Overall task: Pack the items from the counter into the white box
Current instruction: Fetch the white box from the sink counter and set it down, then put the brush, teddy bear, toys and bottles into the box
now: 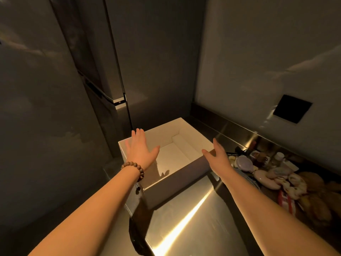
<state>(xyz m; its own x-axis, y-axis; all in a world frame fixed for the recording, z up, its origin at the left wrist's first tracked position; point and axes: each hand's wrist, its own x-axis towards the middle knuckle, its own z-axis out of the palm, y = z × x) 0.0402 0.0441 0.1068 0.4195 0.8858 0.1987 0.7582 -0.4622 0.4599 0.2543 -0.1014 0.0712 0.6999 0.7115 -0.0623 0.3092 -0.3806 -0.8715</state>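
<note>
Left hand (141, 150) fingers spread wide, flat over the white box's (186, 179) left rim, holding nothing; bead bracelet (133, 169) on that wrist. Right hand (218, 156) splayed too, empty, at the box's right corner. Box open, interior bare, on a shiny steel counter (193, 218). Items (273, 174) piled just right of the box. Dark wall, black square plate (292, 109). Package lettering too blurred to read.

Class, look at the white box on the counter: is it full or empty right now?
Empty. The white box is open-topped, and its bare pale floor shows only a hand's shadow. The items lie beside it on the counter.
</note>
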